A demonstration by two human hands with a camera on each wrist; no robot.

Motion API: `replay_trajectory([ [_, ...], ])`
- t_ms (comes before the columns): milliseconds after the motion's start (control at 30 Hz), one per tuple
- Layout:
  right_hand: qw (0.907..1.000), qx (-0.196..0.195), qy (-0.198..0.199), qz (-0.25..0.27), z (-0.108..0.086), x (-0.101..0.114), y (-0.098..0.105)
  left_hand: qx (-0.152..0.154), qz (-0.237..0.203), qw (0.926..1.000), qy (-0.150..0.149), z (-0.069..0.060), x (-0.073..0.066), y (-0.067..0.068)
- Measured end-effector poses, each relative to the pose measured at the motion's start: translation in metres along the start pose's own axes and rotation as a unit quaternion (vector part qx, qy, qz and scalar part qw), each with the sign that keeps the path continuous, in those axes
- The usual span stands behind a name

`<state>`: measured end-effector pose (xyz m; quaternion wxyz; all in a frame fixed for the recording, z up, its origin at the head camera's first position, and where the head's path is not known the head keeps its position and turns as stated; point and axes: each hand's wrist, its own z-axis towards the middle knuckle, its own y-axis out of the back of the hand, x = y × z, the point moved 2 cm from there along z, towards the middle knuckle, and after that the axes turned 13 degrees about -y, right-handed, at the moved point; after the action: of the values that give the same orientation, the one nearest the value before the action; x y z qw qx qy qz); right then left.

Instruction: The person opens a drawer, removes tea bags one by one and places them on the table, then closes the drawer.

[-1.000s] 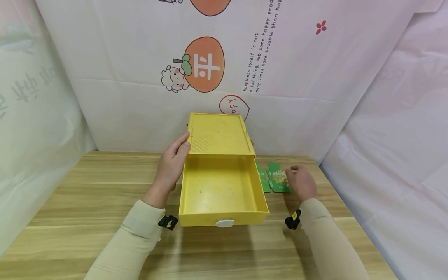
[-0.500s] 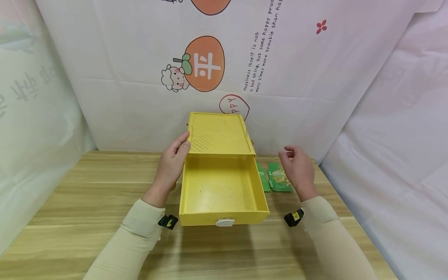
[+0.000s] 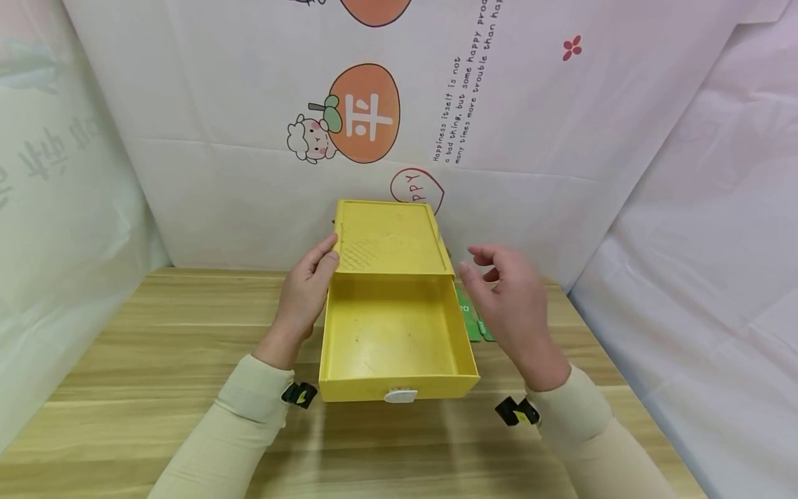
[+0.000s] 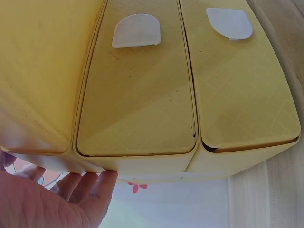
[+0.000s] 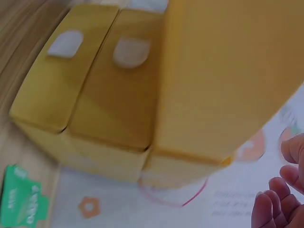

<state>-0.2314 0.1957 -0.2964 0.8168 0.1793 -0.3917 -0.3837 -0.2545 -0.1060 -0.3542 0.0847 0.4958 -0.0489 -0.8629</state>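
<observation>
A yellow drawer cabinet (image 3: pixel 386 232) stands on the table with its top drawer (image 3: pixel 399 333) pulled far out; that drawer's inside shows bare yellow plastic. My left hand (image 3: pixel 305 291) rests against the cabinet's upper left side, fingers laid along it, as the left wrist view (image 4: pixel 71 199) also shows. To the right of the cabinet my right hand (image 3: pixel 514 305) hangs in the air with loosely bent fingers, holding nothing and apart from the cabinet. Below and behind it lie flat green cartons (image 3: pixel 467 315), partly hidden by the hand and the drawer.
Two lower drawers with white tabs, the middle one (image 4: pixel 137 95) and the bottom one (image 4: pixel 242 80), are pushed in. A printed white cloth (image 3: pixel 249 173) hangs behind the wooden table (image 3: pixel 156 388), with more cloth at both sides.
My right hand has risen from over the green cartons and moved left toward the cabinet, its fingers spreading somewhat. My left hand, the cabinet and the drawer have stayed put.
</observation>
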Motion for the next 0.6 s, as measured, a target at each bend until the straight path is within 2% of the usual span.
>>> replay_trajectory([
  [267, 0.9936, -0.01, 0.107, 0.034, -0.024, 0.034, 0.007, 0.0, -0.006, 1.0, 0.0, 0.0, -0.002, -0.001],
  [600, 0.9831, 0.001, 0.177, 0.045, -0.051, 0.057, 0.005, 0.0, -0.009, 1.0, 0.0, -0.001, -0.002, -0.001],
])
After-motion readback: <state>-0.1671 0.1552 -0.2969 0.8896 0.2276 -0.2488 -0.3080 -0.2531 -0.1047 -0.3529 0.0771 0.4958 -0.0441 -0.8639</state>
